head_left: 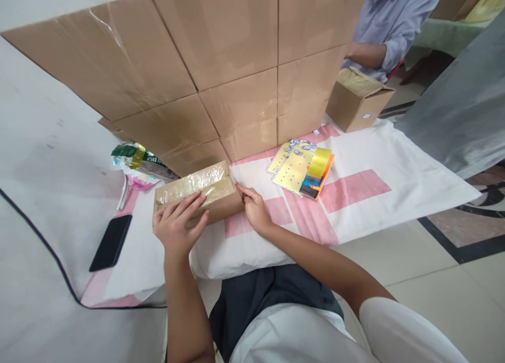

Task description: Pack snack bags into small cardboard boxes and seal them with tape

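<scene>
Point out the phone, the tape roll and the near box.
Phone (111, 243): head view, middle of its dark upper face.
Tape roll (319, 164): head view, its yellow outer side.
Near box (213, 187): head view, its taped top.

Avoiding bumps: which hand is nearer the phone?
Left. The left hand, on the box, is right of the phone; the right hand, at the box's right end, is farther.

Box (216, 184) on tbl (394, 210) — phone (111, 243) to L, tape (319, 162) + cards (291, 168) to R, partition (240, 100) bhnd.
</scene>
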A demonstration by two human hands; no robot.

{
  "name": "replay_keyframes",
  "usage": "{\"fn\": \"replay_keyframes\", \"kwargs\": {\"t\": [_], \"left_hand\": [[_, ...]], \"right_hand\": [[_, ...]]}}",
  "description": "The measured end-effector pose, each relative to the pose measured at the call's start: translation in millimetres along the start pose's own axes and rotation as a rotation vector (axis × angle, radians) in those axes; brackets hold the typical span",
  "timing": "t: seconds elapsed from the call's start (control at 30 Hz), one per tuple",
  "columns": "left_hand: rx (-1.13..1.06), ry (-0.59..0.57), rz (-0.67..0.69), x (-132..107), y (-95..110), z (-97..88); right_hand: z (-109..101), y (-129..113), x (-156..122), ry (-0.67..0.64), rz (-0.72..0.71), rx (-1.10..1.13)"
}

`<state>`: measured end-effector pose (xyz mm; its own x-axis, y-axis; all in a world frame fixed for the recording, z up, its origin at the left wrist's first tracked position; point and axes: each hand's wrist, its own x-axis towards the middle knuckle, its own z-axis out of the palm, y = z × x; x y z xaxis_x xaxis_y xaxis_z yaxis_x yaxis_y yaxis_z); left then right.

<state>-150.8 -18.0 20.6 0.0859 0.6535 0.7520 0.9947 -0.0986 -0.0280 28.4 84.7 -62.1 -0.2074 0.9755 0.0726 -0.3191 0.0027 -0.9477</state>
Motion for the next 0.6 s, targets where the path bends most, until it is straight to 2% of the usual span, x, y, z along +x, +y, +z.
{"fn": "replay_keyframes", "kwargs": {"t": [0.27,0.4,0.5,0.6], "left_hand": [[-0.020,-0.037,-0.018,-2,-3,-1.6],[-0.014,-0.034,-0.005,-5,-7,-4.5],[-0.003,-0.032,0.000,-7,-9,-5.9],[-0.014,-0.040,-0.016,-9,-11,-7.2]], "right_hand": [[2,2,2,0.011,0.023,0.019],[5,2,2,-0.046,0.032,0.004],[4,4,3,-0.039,0.024,-0.004],[1,8,6,-0.104,0.020,-0.065]]}}
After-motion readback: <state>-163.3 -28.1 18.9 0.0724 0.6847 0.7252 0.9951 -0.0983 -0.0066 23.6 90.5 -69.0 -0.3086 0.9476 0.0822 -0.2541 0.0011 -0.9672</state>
